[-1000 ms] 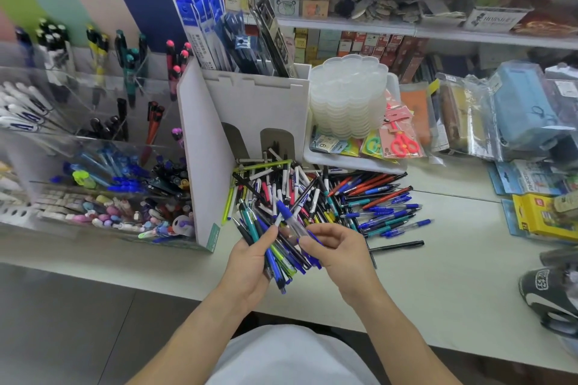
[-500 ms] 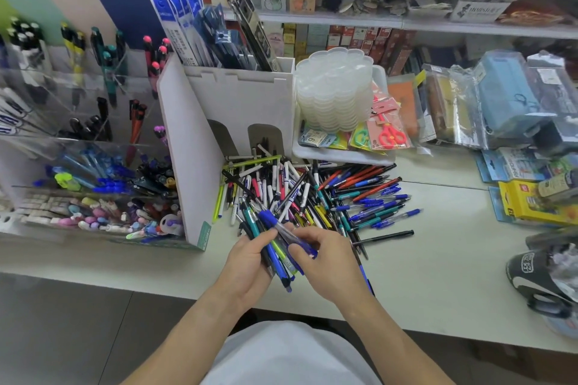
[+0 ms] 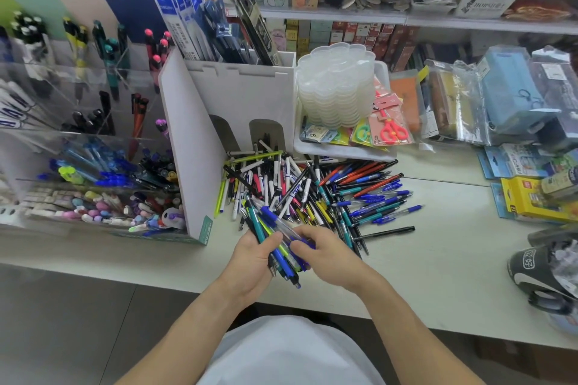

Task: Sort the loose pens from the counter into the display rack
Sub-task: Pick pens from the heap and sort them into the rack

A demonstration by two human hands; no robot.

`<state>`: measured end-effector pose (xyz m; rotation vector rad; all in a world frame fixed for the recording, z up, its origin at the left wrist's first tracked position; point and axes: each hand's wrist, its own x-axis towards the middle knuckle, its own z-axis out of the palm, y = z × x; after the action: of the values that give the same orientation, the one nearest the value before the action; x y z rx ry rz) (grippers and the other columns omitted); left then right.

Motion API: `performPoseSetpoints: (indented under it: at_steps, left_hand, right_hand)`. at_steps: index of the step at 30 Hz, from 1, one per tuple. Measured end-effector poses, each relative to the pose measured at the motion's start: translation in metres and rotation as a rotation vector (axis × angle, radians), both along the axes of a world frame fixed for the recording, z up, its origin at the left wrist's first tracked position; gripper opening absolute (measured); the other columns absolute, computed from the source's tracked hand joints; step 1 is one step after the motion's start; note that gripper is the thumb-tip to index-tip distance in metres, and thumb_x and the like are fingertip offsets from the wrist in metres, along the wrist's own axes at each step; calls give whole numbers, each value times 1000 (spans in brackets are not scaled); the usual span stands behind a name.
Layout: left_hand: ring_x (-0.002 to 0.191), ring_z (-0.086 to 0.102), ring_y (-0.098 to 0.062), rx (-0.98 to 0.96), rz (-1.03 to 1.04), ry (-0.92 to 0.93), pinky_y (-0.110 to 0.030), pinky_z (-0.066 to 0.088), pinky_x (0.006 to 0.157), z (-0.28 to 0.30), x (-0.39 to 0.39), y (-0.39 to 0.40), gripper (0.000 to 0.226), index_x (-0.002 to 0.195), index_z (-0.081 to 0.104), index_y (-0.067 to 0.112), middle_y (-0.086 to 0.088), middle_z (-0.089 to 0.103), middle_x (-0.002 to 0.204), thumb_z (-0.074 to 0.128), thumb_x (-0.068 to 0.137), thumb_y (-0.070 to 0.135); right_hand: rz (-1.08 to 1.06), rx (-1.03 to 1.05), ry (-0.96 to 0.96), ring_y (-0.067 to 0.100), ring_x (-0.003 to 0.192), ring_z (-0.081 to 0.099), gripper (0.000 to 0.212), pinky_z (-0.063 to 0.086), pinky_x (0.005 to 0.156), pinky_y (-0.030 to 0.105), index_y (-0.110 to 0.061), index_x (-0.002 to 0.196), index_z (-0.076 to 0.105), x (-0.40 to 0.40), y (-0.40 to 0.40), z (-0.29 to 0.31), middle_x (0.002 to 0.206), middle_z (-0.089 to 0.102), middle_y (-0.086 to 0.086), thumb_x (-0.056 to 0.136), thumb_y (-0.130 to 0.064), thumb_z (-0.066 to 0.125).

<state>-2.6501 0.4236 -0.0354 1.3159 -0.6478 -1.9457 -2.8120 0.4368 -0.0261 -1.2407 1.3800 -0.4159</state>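
Head view looks down on a white shirt at the bottom edge and two bare forearms reaching forward over the pale tabletop [image 3: 422,275]; the left hand [image 3: 250,262] has its grip curled round a bundle of pens [image 3: 278,244], blue, teal and yellow-green, which slant from upper left to lower right across the palm with their tips poking out below the fingers, while the right hand [image 3: 328,255] meets it from the other side, its grip pinching a clear pen with blue ends [image 3: 281,225] that lies across the top of the bundle. Just beyond the hands the pile of loose pens [image 3: 312,191] spreads over the tabletop, black, white, red, blue and teal ones crossing each other, a row of blue-capped ones fanning out to the right and one black pen [image 3: 386,232] lying a little apart at the near right edge. To the left of the pile stands a white cardboard box [image 3: 194,147], and left of that the clear display rack [image 3: 87,141] with pens standing in its tiered compartments. Behind the pile a white tray [image 3: 341,150] carries a stack of translucent lids [image 3: 336,84] and packaged scissors [image 3: 391,128]; farther back, shelves [image 3: 344,15] hold boxed stationery
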Motion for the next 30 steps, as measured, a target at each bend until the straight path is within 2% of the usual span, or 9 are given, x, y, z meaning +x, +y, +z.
performPoseSetpoints:
  at_steps: [4,7,10,13,15,18,25,27,30]
  left_hand:
    - [109,69,-38,-1,-4,-52,-58,51,100,-4,-1,3,31,133,51,3,-22,69,120,47,102,0]
    - [110,69,-36,4,-21,-80,-58,50,101,-8,-2,7,31,133,53,5,-20,70,120,50,102,3]
    - [111,68,-35,-48,-38,-137,-58,51,100,-9,-3,7,30,130,56,6,-18,71,119,55,101,9]
    - [109,69,-27,-64,-45,-155,-51,54,96,-6,-4,9,29,129,60,13,-10,73,116,57,100,15]
    - [94,68,-19,-19,2,-134,-40,57,83,-7,-2,9,25,125,62,14,-7,72,103,57,100,14]
    - [75,64,-19,73,93,-72,-33,58,66,-5,3,9,17,115,62,9,-9,63,83,60,98,8]
    - [55,50,-15,-5,88,26,-32,54,58,13,8,15,28,111,65,6,-3,55,71,70,85,16]
    - [54,50,-15,-44,102,33,-32,54,58,21,12,18,26,113,65,4,-4,58,71,66,88,13]
    - [52,51,-15,-50,143,50,-31,54,55,33,26,23,16,107,64,-1,-9,59,69,53,96,2]
  right_hand:
    - [-17,173,-242,14,66,49,22,46,69,25,-18,113,71,-12,-4,-2,86,63,5,107,-21,50]
    - [15,157,-180,13,67,50,20,46,70,27,-15,107,70,-14,-5,-4,80,60,0,106,-25,53]
    - [15,145,-208,10,76,62,15,52,76,26,-18,106,71,-11,-3,-4,80,68,-7,104,-25,58]
    - [-83,179,-270,12,77,67,17,57,75,27,-11,113,70,-11,-1,-5,86,69,2,103,-15,58]
    - [-204,224,-339,15,76,69,18,59,72,28,-8,116,68,-15,0,-5,92,66,8,103,-12,56]
    - [-250,231,-374,15,68,64,20,53,64,29,-4,118,65,-25,1,-1,95,66,9,105,-12,52]
    - [35,234,-369,12,60,44,30,34,56,24,-4,122,58,-25,4,20,77,55,1,111,-25,39]
    - [61,224,-394,12,59,39,36,30,55,24,-9,121,59,-17,5,26,75,49,1,111,-34,35]
    - [104,199,-433,12,57,36,41,27,51,22,-30,105,68,1,3,37,75,48,3,110,-43,29]
